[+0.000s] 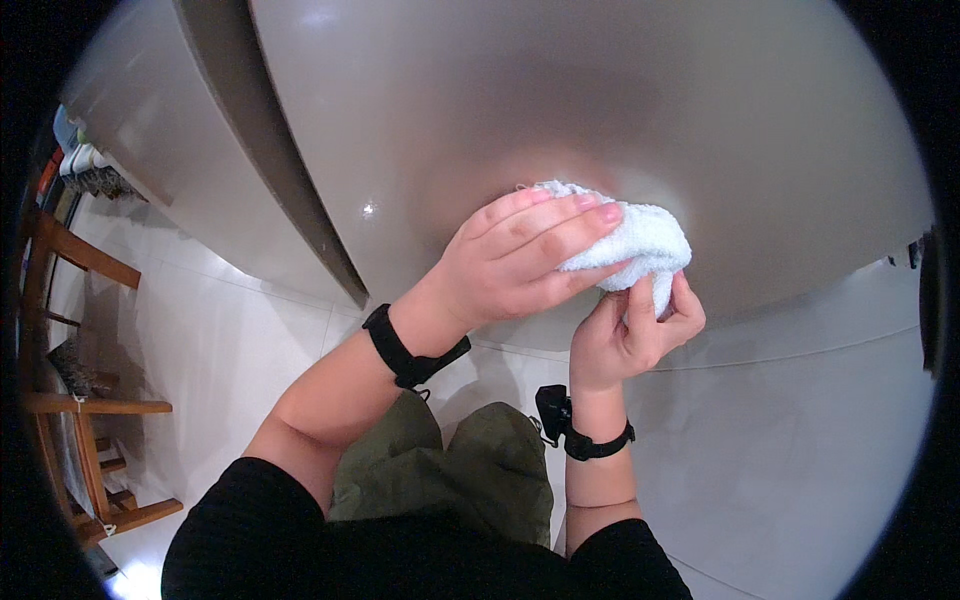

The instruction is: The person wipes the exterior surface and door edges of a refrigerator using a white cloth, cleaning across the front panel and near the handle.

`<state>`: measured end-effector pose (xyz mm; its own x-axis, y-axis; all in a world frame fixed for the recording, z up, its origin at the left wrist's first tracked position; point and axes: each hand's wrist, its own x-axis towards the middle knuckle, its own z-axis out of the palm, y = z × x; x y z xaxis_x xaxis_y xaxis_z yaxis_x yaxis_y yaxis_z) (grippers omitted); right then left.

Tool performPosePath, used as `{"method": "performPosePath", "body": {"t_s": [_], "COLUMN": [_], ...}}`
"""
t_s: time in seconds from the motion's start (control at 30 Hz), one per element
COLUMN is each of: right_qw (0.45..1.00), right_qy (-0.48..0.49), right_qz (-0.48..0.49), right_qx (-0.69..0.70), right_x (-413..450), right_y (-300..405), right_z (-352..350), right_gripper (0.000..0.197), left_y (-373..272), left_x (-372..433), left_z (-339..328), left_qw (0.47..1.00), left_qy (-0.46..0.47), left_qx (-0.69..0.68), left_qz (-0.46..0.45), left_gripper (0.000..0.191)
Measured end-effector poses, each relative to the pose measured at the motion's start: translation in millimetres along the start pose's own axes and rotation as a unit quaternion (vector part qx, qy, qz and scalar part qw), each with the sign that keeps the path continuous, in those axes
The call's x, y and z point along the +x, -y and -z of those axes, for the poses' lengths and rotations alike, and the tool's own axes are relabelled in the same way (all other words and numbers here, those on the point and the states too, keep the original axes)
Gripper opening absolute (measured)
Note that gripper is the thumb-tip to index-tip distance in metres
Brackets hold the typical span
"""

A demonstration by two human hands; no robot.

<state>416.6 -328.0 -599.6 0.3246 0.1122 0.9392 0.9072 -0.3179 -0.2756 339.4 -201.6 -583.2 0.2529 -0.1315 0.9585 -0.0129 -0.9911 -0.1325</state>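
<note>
A folded white terry cloth [652,236] lies against a smooth, glossy grey-beige panel [465,97], which looks like an appliance or cabinet door. My left hand [517,259] rests over the cloth's left part, its fingers spread along the top and the thumb at the lower edge. Below and to the right, my right hand [637,326] pinches the cloth's hanging lower fold between its fingers. Both wrists wear black straps with small devices. The panel's surface behind the cloth is hidden.
A dark vertical gap [277,150] separates this panel from another panel [165,135] at the left. Wooden chairs [97,465] stand at the far left, below a brush-like thing with dark bristles [105,180]. Pale tiled floor [757,450] spreads below, crossed by a thin line.
</note>
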Motion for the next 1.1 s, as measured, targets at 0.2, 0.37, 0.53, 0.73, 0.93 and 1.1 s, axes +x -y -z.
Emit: {"method": "performPosePath", "body": {"t_s": [0.2,0.37,0.53,0.73,0.93,1.1], "right_qw": [1.0,0.999,0.999,0.998,0.993,0.982], "right_qy": [0.004,0.01,-0.015,0.019,0.061,0.111], "right_qz": [0.029,0.047,0.04,0.06,0.098,0.154], "right_qx": [-0.01,-0.022,-0.008,-0.008,0.001,0.0], "right_x": [-8.3,-9.8,15.9,-12.8,-95.3,-166.0], "right_y": [-4.1,-8.9,-7.5,-19.8,-43.4,-68.7], "right_z": [-1.0,0.1,4.0,4.7,-3.7,-4.7], "right_gripper": [0.025,0.022,0.02,0.02,0.016,0.018], "left_y": [-7.5,-7.0,-5.5,-9.7,-14.2,-9.7], "left_x": [-9.3,-11.9,17.0,-24.3,-100.6,-163.7], "left_z": [2.9,0.2,-1.3,-8.4,-8.4,-2.1], "left_qw": [1.0,0.999,1.0,1.0,0.999,0.99], "left_qy": [0.005,0.002,-0.016,-0.013,0.05,0.123], "left_qx": [0.005,0.03,0.02,-0.001,-0.019,-0.057], "left_qz": [0.029,0.013,0.002,0.009,0.002,-0.045], "left_gripper": [0.03,0.031,0.03,0.026,0.017,0.017]}}
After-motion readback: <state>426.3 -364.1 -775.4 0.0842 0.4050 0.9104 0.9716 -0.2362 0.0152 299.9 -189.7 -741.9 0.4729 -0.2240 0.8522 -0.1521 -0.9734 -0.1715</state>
